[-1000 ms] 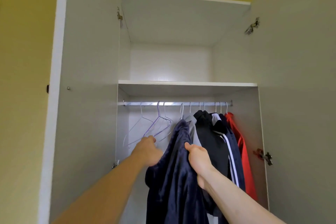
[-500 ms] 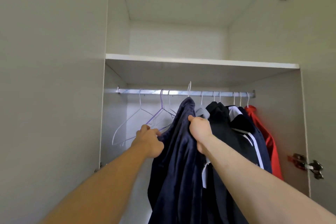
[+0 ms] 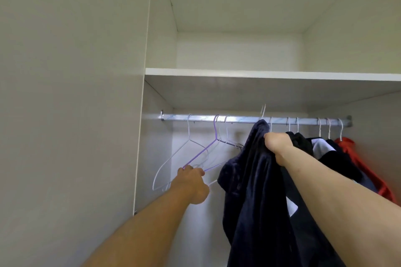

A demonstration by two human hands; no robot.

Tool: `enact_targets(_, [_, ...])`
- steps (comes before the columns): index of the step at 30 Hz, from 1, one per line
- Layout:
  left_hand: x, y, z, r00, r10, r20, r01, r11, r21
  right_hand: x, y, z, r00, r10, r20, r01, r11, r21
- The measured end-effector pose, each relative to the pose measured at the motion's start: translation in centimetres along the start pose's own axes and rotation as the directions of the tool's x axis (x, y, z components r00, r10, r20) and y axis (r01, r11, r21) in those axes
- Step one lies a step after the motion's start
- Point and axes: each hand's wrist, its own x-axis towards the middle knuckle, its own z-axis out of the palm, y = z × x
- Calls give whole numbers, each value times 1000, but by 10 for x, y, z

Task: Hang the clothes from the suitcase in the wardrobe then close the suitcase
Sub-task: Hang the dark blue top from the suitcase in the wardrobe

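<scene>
Hanging a navy garment [image 3: 256, 180] at the wardrobe rail [image 3: 238, 119]

Right hand [image 3: 276, 145] is gripping it, hook above the rail; left hand [image 3: 192, 182] is gripping empty hangers [image 3: 195, 154], open rail between, shelf [image 3: 260, 75] overhead.

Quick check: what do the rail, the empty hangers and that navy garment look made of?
Rail: bright metal, going by its glare. Empty hangers: thin wire, apparently coated white or lilac. Navy garment: soft, plush-looking fabric with a faint sheen, maybe velour or fleece.
</scene>
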Motion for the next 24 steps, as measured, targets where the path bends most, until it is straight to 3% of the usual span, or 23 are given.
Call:
enact_targets(7, [11, 8, 11, 999, 6, 33, -4, 998, -67, 0, 18, -3, 1000, -20, 17, 23, 967, -252])
enact_targets(11, [14, 13, 15, 999, -1, -53, -10, 977, -211, -10, 32, -9, 996, -87, -13, 75, 910, -408])
enact_targets(16, [11, 26, 12, 973, -34, -230, -83, 872, -482, -18, 45, -19, 975, -223, -12, 172, 784, -597])
enact_targets(19, [6, 41, 0, 979, -67, -192, -64, 795, -604, -27, 48, -23, 960, -281, 16, 221, 720, -658])
enact_targets(24, [5, 63, -24, 974, -154, -164, 6, 746, -666, -45, 52, -28, 946, -316, 69, 273, 663, -697])
